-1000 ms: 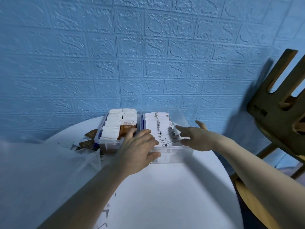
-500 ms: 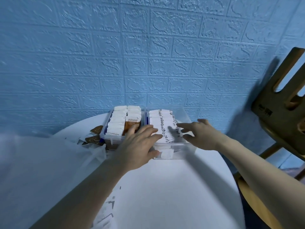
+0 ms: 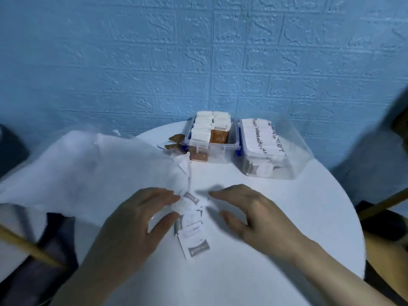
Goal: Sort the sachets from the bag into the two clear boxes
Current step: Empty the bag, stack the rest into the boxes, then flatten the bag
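Two hands flank a small heap of white sachets (image 3: 192, 226) on the round table (image 3: 287, 217): left hand (image 3: 136, 219) and right hand (image 3: 254, 215), fingers loosely spread, holding nothing. The clear bag (image 3: 99, 173) lies left; farther back stand the left box (image 3: 212, 140) and right box (image 3: 269, 149), both filled

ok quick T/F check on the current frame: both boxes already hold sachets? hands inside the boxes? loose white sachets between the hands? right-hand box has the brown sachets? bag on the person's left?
1. Both clear boxes hold sachets. True: the left box and the right box are both well filled.
2. Both hands are inside the boxes. False: the left hand and right hand are over the table, nearer the person than the boxes.
3. Loose white sachets lie between the hands. True.
4. The right box holds brown sachets. False: the brown sachet stands in the left box.
5. The bag lies on the person's left. True.
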Demonstrator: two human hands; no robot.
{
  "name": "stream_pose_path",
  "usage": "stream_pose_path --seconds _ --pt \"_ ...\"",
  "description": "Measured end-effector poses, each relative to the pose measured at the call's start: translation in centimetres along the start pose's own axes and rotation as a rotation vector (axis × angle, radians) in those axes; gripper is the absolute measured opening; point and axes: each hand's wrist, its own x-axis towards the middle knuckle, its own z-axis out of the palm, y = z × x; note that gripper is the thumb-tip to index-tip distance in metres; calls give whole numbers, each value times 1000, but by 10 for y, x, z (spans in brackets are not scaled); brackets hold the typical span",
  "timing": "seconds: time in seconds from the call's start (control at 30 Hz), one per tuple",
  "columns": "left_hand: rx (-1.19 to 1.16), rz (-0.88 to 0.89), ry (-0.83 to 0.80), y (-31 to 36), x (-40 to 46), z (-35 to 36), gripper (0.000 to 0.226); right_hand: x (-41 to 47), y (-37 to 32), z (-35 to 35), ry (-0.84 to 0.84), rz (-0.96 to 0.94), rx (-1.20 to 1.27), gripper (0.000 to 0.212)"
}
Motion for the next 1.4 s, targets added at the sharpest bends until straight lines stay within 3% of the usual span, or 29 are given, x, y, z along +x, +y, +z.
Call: stream_pose_path --seconds 0.1,0.17,0.33,0.53,0.73,0.8,0.9,0.97,1.1,1.4 --pt "-31 53 121 8 -31 16 32 15 -10 17 -20 37 58 43" --pt "79 140 168 18 -46 33 32 30 -15 27 -64 113 87 50" --pt "237 167 60 31 -61 56 57 61 -19 48 -159 234 -2 57" --pt "61 208 62 27 -61 51 32 55 -10 48 -146 406 392 24" --pt "-78 136 140 36 -50 54 10 25 -11 22 -220 442 603 27" --pt "-85 43 125 41 -44 55 33 13 -11 19 -235 439 623 27" --pt "-125 -60 66 47 -36 51 67 -1 -11 18 -156 427 719 30" --pt "-166 -85 41 51 -32 50 73 -8 -11 17 -83 420 799 35" --pt "-555 -318 -3 60 -21 50 63 -18 -18 18 81 394 908 21" --pt "-761 -503 70 46 -19 52 39 -31 -15 25 349 455 1061 11"
